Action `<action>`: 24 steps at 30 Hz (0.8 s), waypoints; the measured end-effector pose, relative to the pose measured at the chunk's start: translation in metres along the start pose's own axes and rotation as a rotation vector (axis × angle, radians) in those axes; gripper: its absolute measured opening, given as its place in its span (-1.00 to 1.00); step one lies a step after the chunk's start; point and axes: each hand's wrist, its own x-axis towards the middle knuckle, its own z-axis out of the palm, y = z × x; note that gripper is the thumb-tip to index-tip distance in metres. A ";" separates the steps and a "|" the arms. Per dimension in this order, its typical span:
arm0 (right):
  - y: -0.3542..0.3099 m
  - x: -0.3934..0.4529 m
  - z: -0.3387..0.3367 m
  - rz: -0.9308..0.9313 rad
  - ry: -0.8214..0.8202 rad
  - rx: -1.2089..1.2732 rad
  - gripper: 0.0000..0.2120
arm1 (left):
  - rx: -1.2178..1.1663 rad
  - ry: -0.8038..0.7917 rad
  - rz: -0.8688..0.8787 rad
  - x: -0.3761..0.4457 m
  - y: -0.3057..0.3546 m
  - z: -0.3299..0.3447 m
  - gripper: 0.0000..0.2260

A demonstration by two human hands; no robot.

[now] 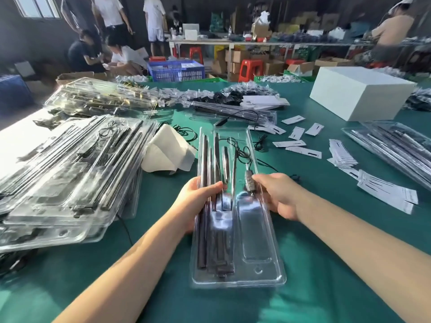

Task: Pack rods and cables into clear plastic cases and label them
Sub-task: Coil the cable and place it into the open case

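Head view: both hands grip one clear plastic case [245, 229] between them, left hand [198, 197] on the rods [210, 206], right hand [277, 194] by the cable [240, 148]. Honestly, that loose cable could snag outside the case if it's closed now.

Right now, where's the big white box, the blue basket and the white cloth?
White box [363, 89], head view, its top face.
Blue basket [176, 72], head view, its front wall.
White cloth [166, 150], head view, its middle fold.
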 end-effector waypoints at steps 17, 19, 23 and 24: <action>-0.010 0.003 0.022 0.110 -0.055 0.060 -0.96 | 0.005 -0.022 0.061 0.014 -0.015 -0.008 -0.60; -0.010 0.004 0.024 0.091 -0.022 0.029 -0.96 | 0.023 -0.012 0.080 0.012 -0.015 -0.008 -0.64; -0.010 0.007 0.030 0.070 0.031 -0.044 -0.97 | 0.030 0.003 0.080 0.011 -0.015 -0.009 -0.64; -0.011 0.007 0.029 0.073 0.023 -0.039 -0.93 | 0.027 0.001 0.078 0.011 -0.015 -0.009 -0.64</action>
